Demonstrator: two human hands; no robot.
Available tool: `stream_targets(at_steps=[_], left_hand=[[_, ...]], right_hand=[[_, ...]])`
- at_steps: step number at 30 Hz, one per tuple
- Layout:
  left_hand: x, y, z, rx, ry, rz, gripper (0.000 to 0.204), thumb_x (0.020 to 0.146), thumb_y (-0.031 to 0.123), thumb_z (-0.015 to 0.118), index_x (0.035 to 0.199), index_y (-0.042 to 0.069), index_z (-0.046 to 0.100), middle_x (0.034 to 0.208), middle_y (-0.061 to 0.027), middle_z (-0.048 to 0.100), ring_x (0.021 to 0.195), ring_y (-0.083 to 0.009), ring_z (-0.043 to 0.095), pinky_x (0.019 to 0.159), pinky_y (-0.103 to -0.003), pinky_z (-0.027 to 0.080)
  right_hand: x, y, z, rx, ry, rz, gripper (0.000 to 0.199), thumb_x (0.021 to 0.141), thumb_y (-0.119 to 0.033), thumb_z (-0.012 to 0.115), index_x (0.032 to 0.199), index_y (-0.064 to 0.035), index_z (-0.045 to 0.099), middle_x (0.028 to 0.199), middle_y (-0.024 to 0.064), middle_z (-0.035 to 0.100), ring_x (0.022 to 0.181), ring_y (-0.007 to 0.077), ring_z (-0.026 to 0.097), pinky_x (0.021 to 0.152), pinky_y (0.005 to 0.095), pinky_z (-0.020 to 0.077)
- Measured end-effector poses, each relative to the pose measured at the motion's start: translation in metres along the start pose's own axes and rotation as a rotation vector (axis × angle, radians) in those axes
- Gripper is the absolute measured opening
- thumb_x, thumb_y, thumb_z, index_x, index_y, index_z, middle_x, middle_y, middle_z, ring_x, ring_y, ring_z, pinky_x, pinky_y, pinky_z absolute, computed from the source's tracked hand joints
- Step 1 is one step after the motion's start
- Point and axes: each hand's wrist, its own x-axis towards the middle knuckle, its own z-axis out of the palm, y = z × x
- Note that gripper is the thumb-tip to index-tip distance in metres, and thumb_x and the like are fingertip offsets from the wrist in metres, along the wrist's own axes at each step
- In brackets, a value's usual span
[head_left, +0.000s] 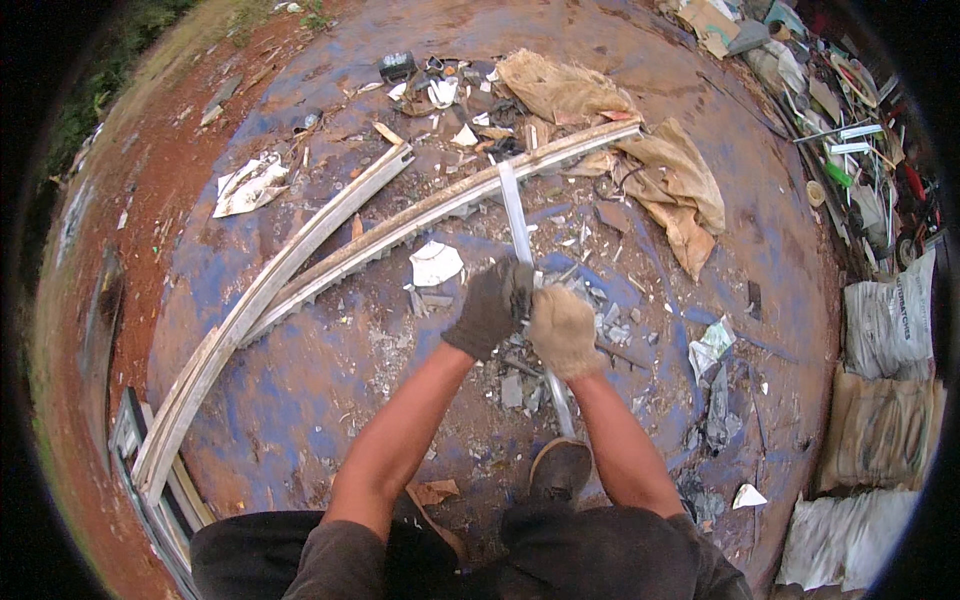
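Note:
A narrow, silvery metal strip (516,215) runs upright through the picture's middle, its lower end beside my shoe (560,470). My left hand (490,310), in a dark glove, is closed around the strip near its middle. Right beside it, my right hand (563,332) in a tan glove is also closed on the strip. The gloves hide the part between them. Under and around the hands lie broken grey shards (615,322). The strip's upper end meets a long pale frame bar (450,208) lying slantwise beyond my hands.
Another long bar (280,270) lies at the left. Brown sackcloth (565,88) is crumpled at the far side, and a white fragment (435,264) sits left of the strip. Stuffed sacks (888,320) and a scrap heap (850,150) line the right edge. A blue, dirt-covered sheet (320,400) spreads underneath.

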Motion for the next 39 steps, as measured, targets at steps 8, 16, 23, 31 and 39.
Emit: stream_targets(at_steps=[8, 16, 23, 31, 39], left_hand=[[-0.04, 0.007, 0.025, -0.277, -0.128, -0.26, 0.037, 0.103, 0.022, 0.053, 0.133, 0.0, 0.057, 0.122, -0.0258, 0.061, 0.116, -0.0445, 0.058, 0.101, -0.05, 0.046], [0.025, 0.051, 0.014, -0.396, 0.232, -0.595, 0.042, 0.106, 0.04, 0.055, 0.114, -0.001, 0.058, 0.093, -0.0157, 0.061, 0.085, -0.0264, 0.063, 0.076, -0.041, 0.051], [0.073, 0.054, 0.044, -0.585, 0.479, -0.733, 0.055, 0.11, 0.05, 0.044, 0.08, 0.005, 0.054, 0.064, -0.0054, 0.051, 0.057, -0.0182, 0.049, 0.055, -0.036, 0.041], [0.079, 0.059, 0.027, -1.053, 0.013, -0.694, 0.072, 0.106, 0.069, 0.028, 0.083, 0.007, 0.056, 0.067, -0.0051, 0.056, 0.062, -0.0156, 0.056, 0.059, -0.033, 0.048], [0.077, 0.054, 0.01, -1.063, -0.031, -0.673, 0.07, 0.107, 0.067, 0.029, 0.093, 0.005, 0.059, 0.078, -0.0069, 0.061, 0.071, -0.0165, 0.059, 0.068, -0.036, 0.053]], right_hand=[[-0.021, 0.015, 0.005, 0.187, 0.022, 0.258, 0.019, 0.098, -0.012, 0.055, 0.083, -0.0029, 0.061, 0.074, 0.0195, 0.059, 0.072, 0.0399, 0.063, 0.061, 0.0507, 0.0478], [-0.022, 0.017, 0.013, 0.17, -0.169, 0.25, 0.025, 0.1, -0.022, 0.054, 0.085, -0.0057, 0.063, 0.076, 0.0181, 0.061, 0.072, 0.0427, 0.061, 0.063, 0.0529, 0.0472], [-0.028, 0.039, 0.024, 0.194, -0.074, 0.062, 0.016, 0.089, -0.018, 0.065, 0.085, -0.0031, 0.061, 0.076, 0.019, 0.061, 0.072, 0.0431, 0.063, 0.063, 0.0518, 0.0483], [-0.013, 0.076, 0.026, 0.96, -0.511, 0.876, 0.034, 0.096, -0.022, 0.056, 0.119, 0.0022, 0.064, 0.087, 0.0216, 0.07, 0.095, 0.0406, 0.069, 0.083, 0.0467, 0.0526], [-0.015, 0.042, -0.033, 0.715, -0.491, 0.63, 0.036, 0.101, -0.027, 0.046, 0.104, 0.0028, 0.066, 0.094, 0.0283, 0.065, 0.094, 0.0454, 0.065, 0.082, 0.0504, 0.0482]])
